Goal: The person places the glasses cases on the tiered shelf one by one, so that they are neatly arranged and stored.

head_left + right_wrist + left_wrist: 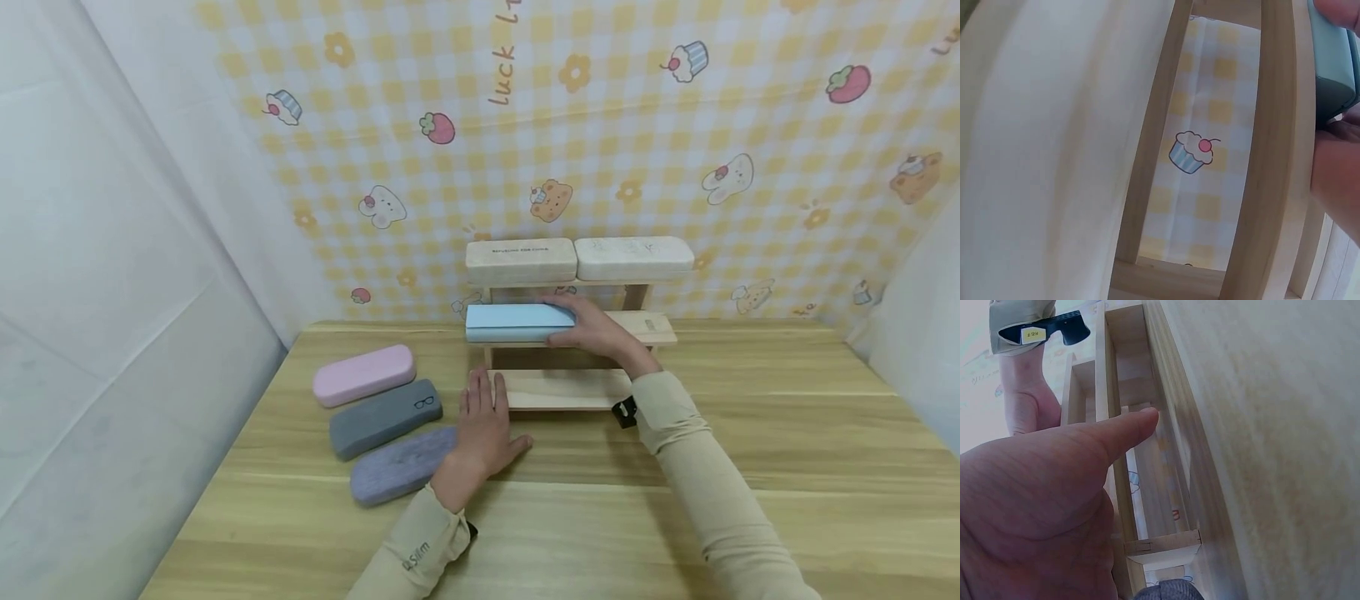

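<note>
right grip (596,327) holds blue case (512,318) by its right end

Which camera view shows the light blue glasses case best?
The head view: the light blue glasses case shows nearly whole at the middle shelf, its right end partly covered by the right grip. The right wrist view shows only one end at the picture's edge; the left wrist view, none of it.
</note>
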Demonstrator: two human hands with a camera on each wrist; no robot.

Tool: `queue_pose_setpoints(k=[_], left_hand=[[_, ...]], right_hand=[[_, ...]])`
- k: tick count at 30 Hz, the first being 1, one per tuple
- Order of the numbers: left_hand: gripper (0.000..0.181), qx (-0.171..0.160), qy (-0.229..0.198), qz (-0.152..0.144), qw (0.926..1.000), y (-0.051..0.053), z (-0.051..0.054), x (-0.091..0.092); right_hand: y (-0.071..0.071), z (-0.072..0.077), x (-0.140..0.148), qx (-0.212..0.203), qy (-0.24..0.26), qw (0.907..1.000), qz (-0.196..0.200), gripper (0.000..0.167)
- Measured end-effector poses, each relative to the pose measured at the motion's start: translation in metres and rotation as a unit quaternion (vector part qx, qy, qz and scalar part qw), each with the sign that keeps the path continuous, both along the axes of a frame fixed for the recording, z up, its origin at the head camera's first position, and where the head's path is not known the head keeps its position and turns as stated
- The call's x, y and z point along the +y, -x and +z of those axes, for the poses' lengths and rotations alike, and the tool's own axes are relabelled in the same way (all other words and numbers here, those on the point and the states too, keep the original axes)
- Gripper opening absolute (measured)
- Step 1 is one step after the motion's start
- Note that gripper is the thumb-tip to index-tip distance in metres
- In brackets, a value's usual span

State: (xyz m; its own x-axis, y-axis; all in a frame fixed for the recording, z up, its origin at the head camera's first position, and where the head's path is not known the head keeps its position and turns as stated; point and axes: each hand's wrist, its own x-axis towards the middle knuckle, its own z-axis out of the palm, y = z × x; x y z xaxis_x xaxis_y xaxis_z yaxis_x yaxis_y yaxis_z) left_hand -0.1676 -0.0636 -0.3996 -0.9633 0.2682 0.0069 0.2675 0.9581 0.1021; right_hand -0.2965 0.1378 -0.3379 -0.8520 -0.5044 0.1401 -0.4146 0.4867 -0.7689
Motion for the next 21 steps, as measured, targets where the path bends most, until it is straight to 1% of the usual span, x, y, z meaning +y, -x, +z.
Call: queue_pose_setpoints(k=[4, 9, 14, 18, 21], left_hand=[[0.098, 0.004, -0.003, -0.002, 1.0, -0.0003, 0.0001, -0.0004], [0.099, 0.009, 0.003, -0.006, 0.9999, 0.0007, 0.0013, -0.0009], [0.099, 0.004, 0.007, -0.003, 1.0, 0.0019, 0.0016, -0.0013], [0.099, 0.002, 0.01, -0.005, 0.9999, 0.002, 0.0004, -0.001], [0.098, 0.002, 0.012, -0.006, 0.9999, 0.0016, -0.0009, -0.0007]], right_hand=[[0.0002, -0.0004, -0.0007, 0.001, -0.004, 1.0, -0.001, 0.071], [-0.0013, 0.0009, -0.0018, -0.001, 0.001, 1.0, -0.003, 0.071], [-0.0014, 0.0011, -0.0039, 0.002, -0.006, 0.9999, -0.014, 0.07], [-0.0018, -0.0014, -0.003, 0.012, -0.013, 0.9997, -0.015, 0.071], [-0.0052, -0.0025, 0.0011, 0.01, -0.014, 0.9998, -0.01, 0.073]])
